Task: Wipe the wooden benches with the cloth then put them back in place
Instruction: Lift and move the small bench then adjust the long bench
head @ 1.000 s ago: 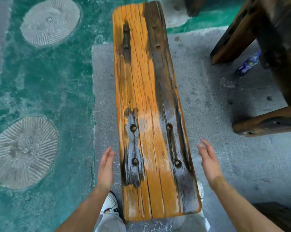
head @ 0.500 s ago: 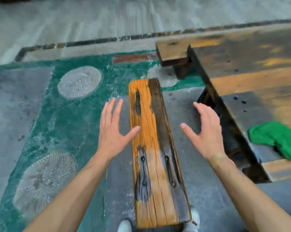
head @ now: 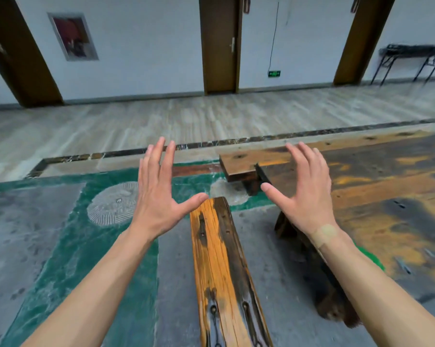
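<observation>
Two bare forearms, no sleeves in view up to the frame edge. Left hand [head: 159, 194]: no ring, no watch, no glove; nails short & unpainted. Right hand [head: 304, 196]: same, bare, nails short. Only thing worn: round adhesive patch [head: 324, 234] on back of right wrist, w/ tape strip running across the wrist under it, edges slightly lifted. Left wrist bare, no band or strap. Tendons & knuckle lines visible on backs of both hands. No tattoos or marks seen on either arm. Rest of body out of view.
</observation>
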Demonstrator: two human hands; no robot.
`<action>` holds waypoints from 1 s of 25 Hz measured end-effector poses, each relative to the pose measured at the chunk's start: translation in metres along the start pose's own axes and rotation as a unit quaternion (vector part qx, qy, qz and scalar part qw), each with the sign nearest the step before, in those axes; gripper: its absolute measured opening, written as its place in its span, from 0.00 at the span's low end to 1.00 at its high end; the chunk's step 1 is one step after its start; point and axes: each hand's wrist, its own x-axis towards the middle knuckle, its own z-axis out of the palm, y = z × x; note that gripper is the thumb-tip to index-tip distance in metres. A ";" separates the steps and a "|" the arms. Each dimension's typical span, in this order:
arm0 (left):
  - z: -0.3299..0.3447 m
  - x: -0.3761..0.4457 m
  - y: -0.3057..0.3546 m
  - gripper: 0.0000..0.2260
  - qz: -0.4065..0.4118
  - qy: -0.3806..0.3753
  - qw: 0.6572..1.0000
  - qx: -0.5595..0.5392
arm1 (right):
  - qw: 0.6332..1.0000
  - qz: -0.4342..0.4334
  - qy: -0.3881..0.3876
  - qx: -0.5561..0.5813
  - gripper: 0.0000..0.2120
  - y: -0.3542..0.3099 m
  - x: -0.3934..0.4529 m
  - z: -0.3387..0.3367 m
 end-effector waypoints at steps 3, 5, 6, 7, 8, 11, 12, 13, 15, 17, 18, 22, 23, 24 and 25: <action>-0.010 0.009 0.004 0.48 0.011 0.009 1.000 0.001 | 1.000 -0.007 0.001 -0.006 0.40 -0.009 0.008 -0.012; -0.012 0.016 0.007 0.48 0.018 0.009 1.000 -0.001 | 1.000 -0.005 0.004 -0.007 0.40 -0.011 0.010 -0.017; -0.012 0.018 0.008 0.48 0.022 0.009 1.000 -0.004 | 1.000 -0.004 0.007 -0.012 0.40 -0.012 0.010 -0.020; -0.011 0.019 0.009 0.48 0.028 0.008 1.000 -0.011 | 1.000 0.000 0.009 -0.020 0.40 -0.013 0.008 -0.022; -0.009 0.018 0.010 0.47 0.035 0.006 0.999 -0.019 | 1.000 0.008 0.012 -0.027 0.40 -0.015 0.003 -0.024; 0.000 0.009 0.015 0.46 0.059 -0.020 0.997 -0.056 | 0.998 0.035 0.016 -0.046 0.41 -0.023 -0.023 -0.034; 0.005 0.007 0.020 0.46 0.068 -0.034 0.994 -0.073 | 0.997 0.049 0.019 -0.058 0.41 -0.026 -0.035 -0.039; 0.011 0.005 0.028 0.46 0.085 -0.057 0.990 -0.094 | 0.994 0.073 0.028 -0.079 0.41 -0.028 -0.052 -0.049; 0.024 -0.001 0.050 0.45 0.121 -0.092 0.979 -0.134 | 0.986 0.114 0.044 -0.115 0.40 -0.031 -0.087 -0.073; 0.038 -0.007 0.080 0.44 0.155 -0.116 0.964 -0.184 | 0.974 0.158 0.058 -0.149 0.40 -0.033 -0.122 -0.105; 0.045 -0.012 0.098 0.44 0.171 -0.128 0.955 -0.208 | 0.966 0.184 0.069 -0.166 0.41 -0.034 -0.141 -0.123; 0.068 -0.042 0.168 0.45 0.228 -0.174 0.918 -0.272 | 0.931 0.277 0.111 -0.213 0.42 -0.036 -0.210 -0.189; 0.074 -0.053 0.187 0.45 0.245 -0.189 0.908 -0.282 | 0.920 0.297 0.122 -0.226 0.42 -0.037 -0.227 -0.206; 0.079 -0.062 0.203 0.45 0.257 -0.201 0.900 -0.291 | 0.911 0.312 0.129 -0.238 0.42 -0.038 -0.241 -0.221; 0.084 -0.073 0.223 0.45 0.267 -0.214 0.890 -0.301 | 0.901 0.325 0.134 -0.253 0.41 -0.039 -0.258 -0.237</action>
